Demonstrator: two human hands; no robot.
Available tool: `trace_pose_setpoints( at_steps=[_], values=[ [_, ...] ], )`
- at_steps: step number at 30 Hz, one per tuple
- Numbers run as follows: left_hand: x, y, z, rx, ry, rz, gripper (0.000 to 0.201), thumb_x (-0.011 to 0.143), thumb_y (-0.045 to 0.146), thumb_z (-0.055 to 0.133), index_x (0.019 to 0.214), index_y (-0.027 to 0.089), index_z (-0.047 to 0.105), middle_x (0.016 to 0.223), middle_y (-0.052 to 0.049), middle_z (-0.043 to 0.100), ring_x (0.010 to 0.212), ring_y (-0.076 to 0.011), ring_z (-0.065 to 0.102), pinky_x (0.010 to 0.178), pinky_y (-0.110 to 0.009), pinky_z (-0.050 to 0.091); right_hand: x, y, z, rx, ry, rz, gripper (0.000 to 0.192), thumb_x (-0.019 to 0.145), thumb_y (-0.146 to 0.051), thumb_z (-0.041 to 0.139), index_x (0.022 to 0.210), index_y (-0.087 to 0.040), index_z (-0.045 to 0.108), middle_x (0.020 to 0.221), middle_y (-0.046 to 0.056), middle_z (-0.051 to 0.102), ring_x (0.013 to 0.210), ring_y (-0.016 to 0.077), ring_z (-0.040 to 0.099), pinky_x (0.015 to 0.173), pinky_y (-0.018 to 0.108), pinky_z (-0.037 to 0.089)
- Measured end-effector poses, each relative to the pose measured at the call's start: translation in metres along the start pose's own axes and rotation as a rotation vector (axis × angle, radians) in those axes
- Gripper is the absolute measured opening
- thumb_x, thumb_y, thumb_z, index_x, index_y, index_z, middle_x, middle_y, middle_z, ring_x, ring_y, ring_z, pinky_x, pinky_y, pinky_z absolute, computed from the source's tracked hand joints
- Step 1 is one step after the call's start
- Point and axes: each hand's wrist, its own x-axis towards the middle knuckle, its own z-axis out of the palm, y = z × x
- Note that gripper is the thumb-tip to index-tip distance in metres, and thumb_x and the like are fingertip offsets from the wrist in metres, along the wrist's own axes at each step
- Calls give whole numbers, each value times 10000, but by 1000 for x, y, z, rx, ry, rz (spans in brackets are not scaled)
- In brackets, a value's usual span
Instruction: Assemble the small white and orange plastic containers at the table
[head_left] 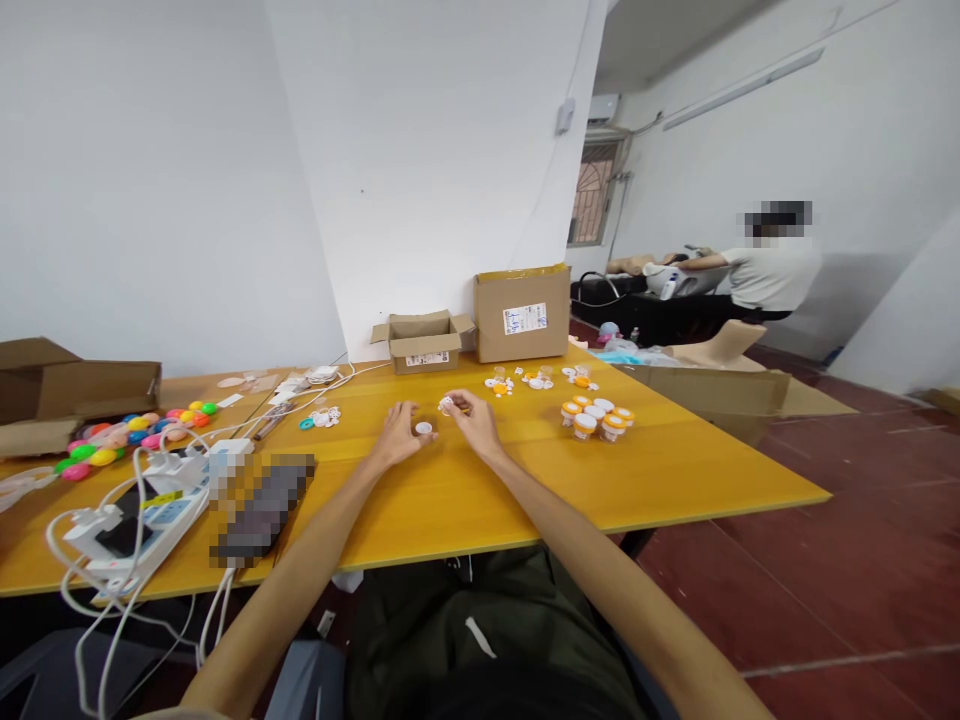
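My left hand [400,434] rests on the yellow table with thumb and fingers apart, beside a small white-rimmed cup [424,428]. The thumb lies along the cup's near side; whether it touches is hard to tell. Just right of the cup, my right hand [471,420] pinches a small white disc [445,405] with dark dots or holes, slightly above the table. Further right stands a group of small clear jars [585,426] with white tops and orange rings. Behind my right hand lie loose white and orange parts [498,386] and clear cups [546,374].
A small open carton [424,345] and a larger box [523,315] stand at the back. White rings and a teal ring [307,424] lie left. Power strips [169,505] with cables, a phone [264,508] and coloured balls [139,437] occupy the left side. A person [776,270] sits far right.
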Motion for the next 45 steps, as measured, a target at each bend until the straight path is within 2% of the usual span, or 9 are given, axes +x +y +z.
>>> trace_pose_setpoints(
  at_steps=[4,6,10,19,28,45],
  values=[
    [0,-4,1,-116,-94,-25,328,625,243,764,904,195,597,790,3,611,763,-191,604,733,-320,477,-2,-2,1,-40,-30,-17,119,765,-303,641,828,-222,702,845,38,748,771,194,679,746,320,542],
    [1,-3,3,-175,-128,-19,267,641,206,730,870,193,592,746,19,614,706,-166,594,706,-303,479,-3,-3,2,-64,-54,-26,110,766,-279,637,820,-221,714,842,32,747,767,191,676,750,320,536],
    [0,1,7,-282,-182,-16,244,637,178,720,848,185,598,774,12,653,717,-154,609,710,-288,498,-6,-4,2,-136,-148,-77,119,781,-229,625,813,-221,739,814,18,734,759,179,660,736,299,517],
    [0,3,9,-421,-265,-38,281,642,303,778,811,174,595,748,11,632,691,-138,589,686,-274,491,-10,-8,0,-361,-286,-163,223,806,-141,625,892,-272,784,845,37,742,798,201,654,749,302,491],
    [1,2,9,-432,-271,-63,286,622,307,797,778,166,602,691,23,614,647,-128,571,639,-257,483,-10,-10,0,-420,-310,-148,238,818,-133,629,922,-276,788,845,41,741,787,197,647,732,294,480],
    [1,3,9,-446,-293,-51,263,627,320,785,764,166,621,716,10,640,683,-146,595,681,-282,503,-10,-5,-1,-427,-313,-206,210,854,-163,619,920,-280,780,862,37,741,824,199,649,748,288,476]
  ],
)
